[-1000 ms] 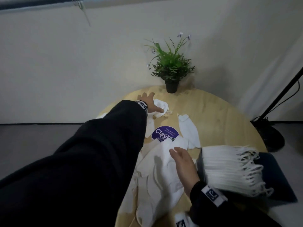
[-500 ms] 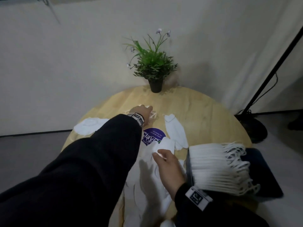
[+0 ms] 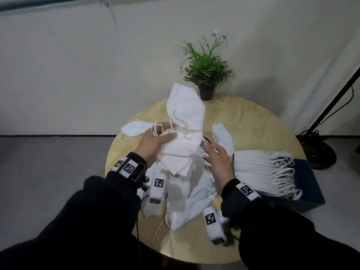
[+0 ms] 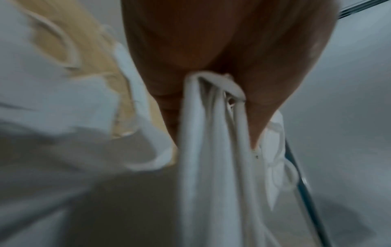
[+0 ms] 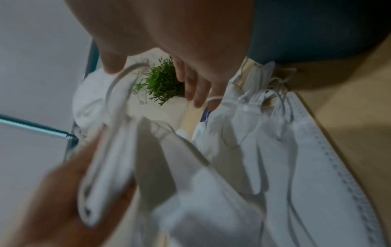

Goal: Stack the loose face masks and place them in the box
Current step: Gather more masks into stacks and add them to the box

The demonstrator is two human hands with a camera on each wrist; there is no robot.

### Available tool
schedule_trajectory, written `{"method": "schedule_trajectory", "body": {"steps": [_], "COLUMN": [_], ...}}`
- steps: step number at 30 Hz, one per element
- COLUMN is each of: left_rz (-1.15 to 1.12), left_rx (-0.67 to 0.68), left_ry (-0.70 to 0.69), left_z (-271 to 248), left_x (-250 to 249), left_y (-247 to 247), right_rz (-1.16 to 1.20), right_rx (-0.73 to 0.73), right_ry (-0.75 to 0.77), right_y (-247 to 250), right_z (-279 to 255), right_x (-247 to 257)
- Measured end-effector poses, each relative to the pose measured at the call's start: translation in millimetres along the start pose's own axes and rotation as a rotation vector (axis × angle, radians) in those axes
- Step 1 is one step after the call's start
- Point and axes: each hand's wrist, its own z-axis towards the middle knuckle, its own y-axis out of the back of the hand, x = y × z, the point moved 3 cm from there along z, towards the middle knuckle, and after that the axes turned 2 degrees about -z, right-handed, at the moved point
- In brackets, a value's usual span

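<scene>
Currently gathering: left hand (image 3: 153, 145) is gripping a bunch of soft white fabric face masks (image 3: 184, 131) above the round pale wooden table (image 3: 253, 121). Right hand (image 3: 218, 162), fingers spread, is approaching it, holding nothing. Next: squaring the bunch, then carrying it to the dark blue box (image 3: 309, 184) at the table's right edge.

Both arms in black sleeves reach forward over the table edge, each wrist wearing a tagged band. The left hand (image 3: 155, 142) is raised, thumb and fingers curled in a grip. The right hand (image 3: 219, 164) sits beside it, lower, palm down, fingers loosely spread.
</scene>
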Motion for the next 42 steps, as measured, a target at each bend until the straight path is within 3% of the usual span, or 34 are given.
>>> {"method": "schedule_trajectory", "body": {"steps": [5, 8, 10, 14, 16, 18, 21, 23, 27, 29, 33, 36, 39, 42], "left_rz": [0.137, 0.386, 0.495, 0.512, 0.421, 0.405, 0.719, 0.947, 1.041, 1.041, 0.904, 0.819, 0.65, 0.391], "left_rx": [-0.036, -0.037, -0.122, -0.229, -0.154, 0.029, 0.226, 0.157, 0.072, 0.045, -0.174, -0.291, -0.387, -0.525], "left_ry": [0.112, 0.021, -0.068, -0.148, -0.11, -0.005, 0.123, 0.106, 0.183, 0.101, -0.204, -0.34, -0.38, -0.324], "left_z": [-33.0, -33.6, -27.8, -17.7, -12.2, -9.0, -8.7, -7.5, -8.3, -8.9, -5.3, -3.8, -7.0, -8.5], "left_x": [48.4, 40.7, 32.2, 26.6, 25.9, 23.0, 18.5, 13.5, 14.2, 11.8, -1.9, -6.0, -11.2, -19.6], "left_y": [26.3, 29.7, 30.4, 18.5, 14.2, 13.2, 30.3, 46.2, 64.7, 64.3, 61.0, 60.8, 57.7, 58.5], "right_rz": [-0.073, -0.123, -0.236, -0.295, -0.276, -0.204, -0.102, -0.122, -0.075, -0.041, -0.002, -0.007, -0.05, -0.06], "right_rx": [-0.067, 0.002, 0.069, 0.116, 0.052, -0.017, -0.096, -0.143, -0.168, -0.171, -0.144, -0.149, -0.117, -0.106], "right_ry": [-0.066, -0.15, -0.138, -0.053, 0.017, 0.062, 0.117, 0.197, 0.263, 0.222, 0.17, 0.12, 0.114, 0.119], "right_y": [0.7, 2.2, -0.6, -13.6, -15.2, -12.6, -6.2, -4.2, -4.5, -1.6, 3.2, 5.6, 7.8, 9.5], "right_z": [3.9, 6.6, 5.4, 0.6, 0.5, -1.0, -1.8, -5.4, -15.6, -15.3, -15.1, -14.6, -16.3, -16.2], "right_x": [-12.3, -21.8, -22.8, -24.6, -24.6, -18.8, -9.3, -2.8, 3.7, 6.6, 7.6, 6.3, 7.7, 9.4]}}
